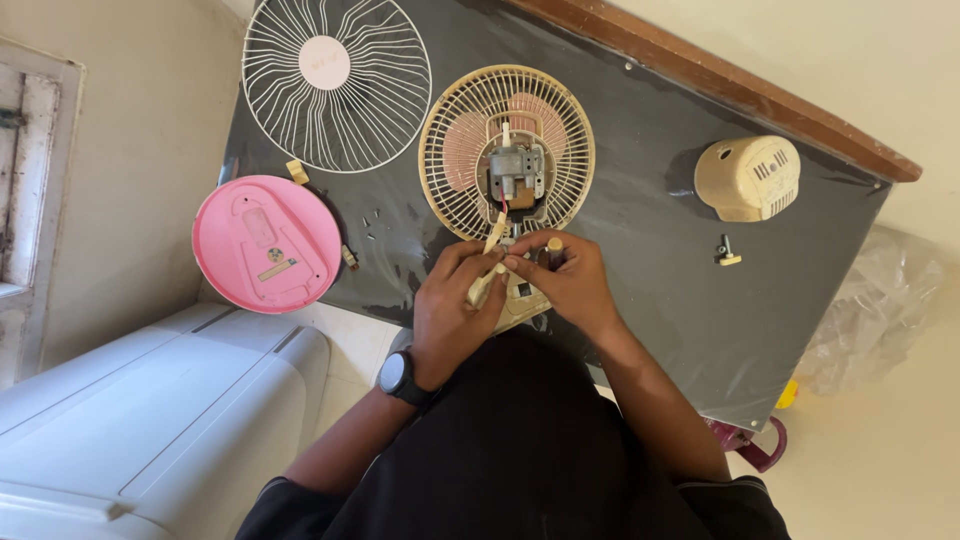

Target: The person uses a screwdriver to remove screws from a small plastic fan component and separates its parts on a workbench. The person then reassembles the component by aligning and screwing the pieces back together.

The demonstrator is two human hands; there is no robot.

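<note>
Head view: a cream plastic fan neck housing (pixel 515 300) is gripped at the near table edge by the left hand (pixel 455 305), fingers clenched on it. The right hand (pixel 565 280) is closed on a small dark-handled tool w/ yellow cap (pixel 553 247), touching the housing. Just beyond, a cream round rear fan guard w/ exposed grey motor (pixel 507 150) lies flat on the dark tabletop (pixel 650 230). At left: pink round base (pixel 265 243), white wire front guard (pixel 335 85). At right: cream motor cover (pixel 748 178).

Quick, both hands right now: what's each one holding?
Left hand: closed on the cream fan stand.
Right hand: fingers pinched at the same stand, gripping a screwdriver.
</note>
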